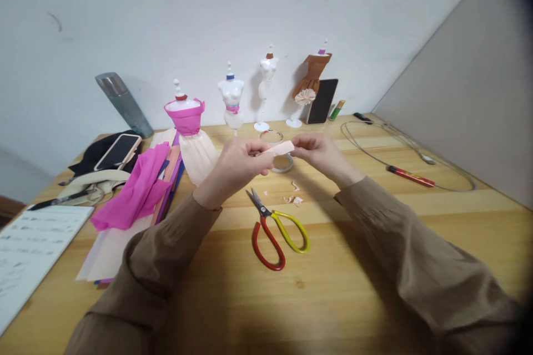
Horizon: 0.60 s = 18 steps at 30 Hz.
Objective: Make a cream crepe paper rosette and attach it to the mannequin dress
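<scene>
Between my hands, above the table, is a short strip of pale pink crepe paper (283, 148). My left hand (244, 161) pinches it between thumb and fingers. At its right end, the fingertips of my right hand (318, 152) are closed on the edge. Just behind the strip, partly covered, a roll of white tape (283, 163) lies on the wood. Below my hands rest scissors (266, 219) with one red and one yellow handle, blades slightly apart. Small pale paper scraps (295, 199) are scattered beside them.
Small mannequins stand along the wall, one in a pink and cream dress (185, 119), another in brown (314, 75). Folded pink paper (135, 188), a phone (119, 151) and a flask (125, 102) are at left. A cable (362, 150) with a red tool (410, 176) lies right.
</scene>
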Available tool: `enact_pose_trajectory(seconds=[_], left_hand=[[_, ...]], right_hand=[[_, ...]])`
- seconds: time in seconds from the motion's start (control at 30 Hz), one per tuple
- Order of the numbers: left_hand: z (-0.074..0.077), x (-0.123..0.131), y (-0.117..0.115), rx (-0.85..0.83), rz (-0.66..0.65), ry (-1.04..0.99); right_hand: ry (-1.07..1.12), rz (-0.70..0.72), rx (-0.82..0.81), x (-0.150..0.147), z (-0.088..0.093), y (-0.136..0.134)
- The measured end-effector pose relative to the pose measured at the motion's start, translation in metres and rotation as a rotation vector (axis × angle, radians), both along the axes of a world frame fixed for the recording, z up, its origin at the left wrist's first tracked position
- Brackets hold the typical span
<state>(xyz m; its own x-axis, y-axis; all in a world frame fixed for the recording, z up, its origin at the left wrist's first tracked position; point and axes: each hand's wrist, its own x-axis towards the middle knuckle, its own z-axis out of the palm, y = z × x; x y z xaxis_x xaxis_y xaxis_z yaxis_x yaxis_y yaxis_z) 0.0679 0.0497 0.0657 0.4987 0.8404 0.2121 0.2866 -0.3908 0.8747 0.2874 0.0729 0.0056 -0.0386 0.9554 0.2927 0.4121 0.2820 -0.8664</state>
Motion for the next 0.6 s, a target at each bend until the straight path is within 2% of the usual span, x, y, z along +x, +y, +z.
enact_pose_trajectory(seconds=[0.17, 0.3, 0.43, 0.6], left_hand=[[-0.005, 0.003, 0.000, 0.254, 0.037, 0.157], [0.001, 0.000, -0.001, 0.366, 0.067, 0.187], [0.002, 0.000, -0.002, 0.334, 0.092, 0.180], [-0.004, 0.001, 0.000, 0.392, 0.105, 0.229]], right_hand=[[0.128, 0.112, 0.030, -0.015, 0.028, -0.019], [0.101, 0.079, 0.090, -0.017, 0.046, -0.019], [0.106, 0.024, 0.084, -0.019, 0.042, -0.003], [-0.004, 0.133, 0.021, -0.027, 0.029, 0.002]])
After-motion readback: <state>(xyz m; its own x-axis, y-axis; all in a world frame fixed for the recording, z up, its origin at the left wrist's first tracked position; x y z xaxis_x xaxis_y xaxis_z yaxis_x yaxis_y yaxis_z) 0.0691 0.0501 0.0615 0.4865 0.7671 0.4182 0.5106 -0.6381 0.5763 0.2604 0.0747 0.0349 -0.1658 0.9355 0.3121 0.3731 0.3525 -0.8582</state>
